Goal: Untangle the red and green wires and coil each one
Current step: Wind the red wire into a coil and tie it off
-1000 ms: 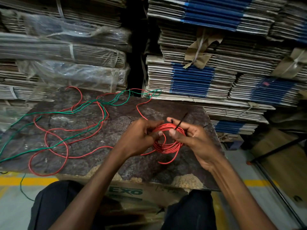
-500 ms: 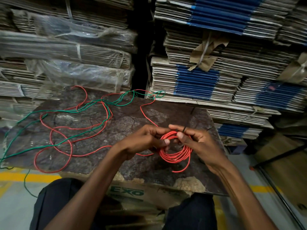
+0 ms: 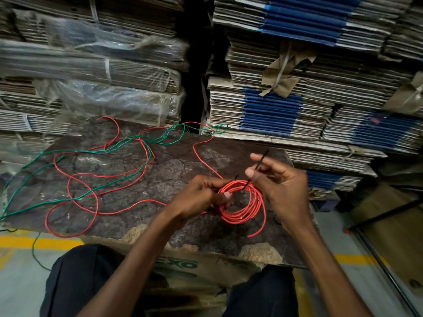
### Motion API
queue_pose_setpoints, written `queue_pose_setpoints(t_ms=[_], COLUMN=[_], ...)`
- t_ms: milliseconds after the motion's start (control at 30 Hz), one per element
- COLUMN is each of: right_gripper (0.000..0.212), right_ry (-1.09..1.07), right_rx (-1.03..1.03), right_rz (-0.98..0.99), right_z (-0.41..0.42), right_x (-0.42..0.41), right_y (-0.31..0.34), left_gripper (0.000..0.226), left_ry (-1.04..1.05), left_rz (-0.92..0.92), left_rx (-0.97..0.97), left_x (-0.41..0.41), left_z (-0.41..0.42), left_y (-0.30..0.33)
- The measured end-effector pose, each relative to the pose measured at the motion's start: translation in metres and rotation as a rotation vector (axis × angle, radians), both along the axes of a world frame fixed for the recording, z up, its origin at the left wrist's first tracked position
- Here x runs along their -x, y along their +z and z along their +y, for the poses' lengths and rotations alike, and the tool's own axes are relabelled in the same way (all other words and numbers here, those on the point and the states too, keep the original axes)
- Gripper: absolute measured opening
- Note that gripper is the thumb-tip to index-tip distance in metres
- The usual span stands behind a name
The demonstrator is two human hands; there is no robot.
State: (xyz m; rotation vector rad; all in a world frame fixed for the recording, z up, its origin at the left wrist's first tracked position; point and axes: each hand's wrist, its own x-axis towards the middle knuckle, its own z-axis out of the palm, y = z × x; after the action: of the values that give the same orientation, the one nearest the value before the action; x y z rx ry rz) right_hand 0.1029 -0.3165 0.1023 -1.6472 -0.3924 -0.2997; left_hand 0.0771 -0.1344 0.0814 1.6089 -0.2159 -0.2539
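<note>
So, quick rundown, big stuff first:

Backdrop: stacks of flattened grey and blue cardboard sheets (image 3: 286, 106), some wrapped in plastic.

Worktop: dark mottled brown board (image 3: 160, 179) sitting on a printed cardboard box (image 3: 183, 266).

Loose wires: long red plastic-coated wire (image 3: 96, 202) and thin green plastic-coated wire (image 3: 128, 143) sprawl in crossing loops over the board's left half, not yet separated; the green one trails off the left edge.

Coil: small round red wire coil (image 3: 242, 202), several turns, held just above the board's near right part, one free end dangling below.

Left hand (image 3: 196, 200): fingers pinch the coil's left side.

Right hand (image 3: 283, 191): apart from the left, fingertips pinching a thin black tie (image 3: 261, 161) that reaches the coil's top.

Handling guess: light, springy, a bit slippery. I'd hold the bundled turns rather than a single strand, or they'll pop open.

Progress guess: red partly coiled, green untouched.
</note>
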Motion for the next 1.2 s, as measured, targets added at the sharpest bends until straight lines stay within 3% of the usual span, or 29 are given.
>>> queue_pose_setpoints(t_ms=[200,300,433,767,1200], right_gripper=[0.031,0.036,0.024,0.012,0.011], right_ry=[-0.005,0.01,0.031,0.013,0.032], right_rx=[0.0,-0.017,-0.026,0.464,0.565], right_rz=[-0.054,0.013,0.073,-0.066,-0.091], right_z=[0.006,0.003,0.0,-0.009,-0.01], right_x=[0.006,0.006,0.005,0.004,0.001], right_y=[0.004,0.003,0.003,0.003,0.006], left_gripper=[0.026,0.027,0.025,0.02,0.027], left_ry=[0.099,0.118,0.133,0.138,0.109], left_rz=[0.008,0.025,0.007,-0.009,-0.113], left_rx=[0.0,0.03,-0.018,-0.089,-0.166], left_x=[0.0,0.001,0.001,0.001,0.001], left_z=[-0.002,-0.003,-0.002,-0.002,-0.001], left_y=[-0.002,-0.001,-0.002,-0.003,-0.003])
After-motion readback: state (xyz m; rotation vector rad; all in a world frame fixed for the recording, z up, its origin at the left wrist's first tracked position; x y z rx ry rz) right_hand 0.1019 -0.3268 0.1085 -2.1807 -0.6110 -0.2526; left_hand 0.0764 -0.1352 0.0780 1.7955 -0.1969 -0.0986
